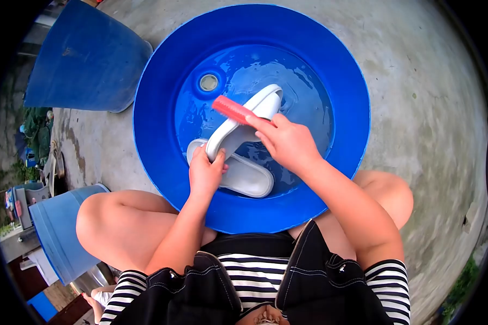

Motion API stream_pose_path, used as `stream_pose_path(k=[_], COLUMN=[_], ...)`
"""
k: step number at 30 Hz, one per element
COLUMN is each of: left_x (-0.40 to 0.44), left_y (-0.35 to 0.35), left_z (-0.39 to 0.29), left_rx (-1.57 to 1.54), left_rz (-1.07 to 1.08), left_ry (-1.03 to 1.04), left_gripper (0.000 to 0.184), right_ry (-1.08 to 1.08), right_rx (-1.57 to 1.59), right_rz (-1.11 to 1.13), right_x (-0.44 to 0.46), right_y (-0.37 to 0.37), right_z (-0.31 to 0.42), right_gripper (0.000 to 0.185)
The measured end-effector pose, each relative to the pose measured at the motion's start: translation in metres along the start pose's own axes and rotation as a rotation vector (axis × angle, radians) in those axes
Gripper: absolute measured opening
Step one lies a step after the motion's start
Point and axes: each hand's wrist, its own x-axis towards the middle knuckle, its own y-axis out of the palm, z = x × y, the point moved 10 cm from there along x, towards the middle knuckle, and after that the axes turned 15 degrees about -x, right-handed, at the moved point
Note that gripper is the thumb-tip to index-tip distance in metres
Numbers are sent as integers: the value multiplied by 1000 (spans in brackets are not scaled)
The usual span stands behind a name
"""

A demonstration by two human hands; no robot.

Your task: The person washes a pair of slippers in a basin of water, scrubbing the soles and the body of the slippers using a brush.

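My left hand [206, 172] grips the heel end of a white slide sandal [221, 140], which is tilted over the water in a round blue tub [162, 124]. In my right hand [291, 142] is a pink-red scrub brush [232, 110], its head lying across the sandal by the strap. A second white slide [246, 177] rests below in the tub, partly covered by my left hand and the first sandal. Shallow water [303, 103] spreads over the tub's bottom, near a round plug [208, 82].
A large blue barrel [87, 59] leans at the upper left. Another lighter blue bucket [68, 230] stands by my left knee. Grey concrete floor [417, 108] surrounds the tub. Part of another person's leg [94, 307] shows at the lower left.
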Motion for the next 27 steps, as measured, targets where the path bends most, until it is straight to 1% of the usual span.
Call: stream_pose_path(k=[2, 4, 6, 8, 10, 11, 12, 14, 16, 18, 19, 21, 22, 23, 25, 27], left_x=[-2, -2, -2, -3, -4, -5, -4, -3, -2, 0, 0, -1, -3, -5, -6, -5], left_y=[-4, -5, -3, -4, 1, 2, 2, -3, -4, -6, -5, -4, 0, 3, 1, 1], left_z=[3, -5, -6, -6, -15, -14, -12, 2, 7, 8, 7, 3, -6, -14, -10, -1], left_rx=[6, 65, 32, -5, 117, 117, 114, 26, -7, -38, -25, -18, 51, 120, 68, 15], left_rz=[-19, -11, -20, -43, -4, 5, 6, -32, -30, -24, -19, -17, -2, 14, -2, -16], left_ry=[-20, 40, 25, 11, 110, 88, 88, -10, -25, -30, -25, -17, 25, 66, 41, 9], left_gripper=[35, 34, 33, 31, 32, 34, 34, 35, 34, 34, 34, 34, 34, 34, 34, 34], right_ry=[-106, -84, 83, 341, 365, 397, 314, 122, -12, -13, 67, 293, 393, 389, 305, 61], right_rx=[24, 5, -100, -255, -247, -243, -168, -15, 43, -15, -53, -188, -230, -231, -164, 17], right_rz=[154, 175, 51, 139, 140, 147, 124, 59, 174, 67, 41, 137, 187, 184, 154, 73], right_x=[-8, -7, 2, 3, 0, -4, -2, -4, -9, -5, -2, 3, 4, 3, 3, -4], right_y=[-5, -1, 4, 16, 22, 26, 21, 11, 9, 7, 14, 27, 26, 26, 20, 12], right_z=[43, 35, -23, -91, -96, -100, -73, -14, 22, 5, -20, -82, -101, -98, -68, -4], right_gripper=[40, 40, 37, 35, 35, 35, 37, 42, 44, 43, 41, 39, 38, 38, 38, 41])
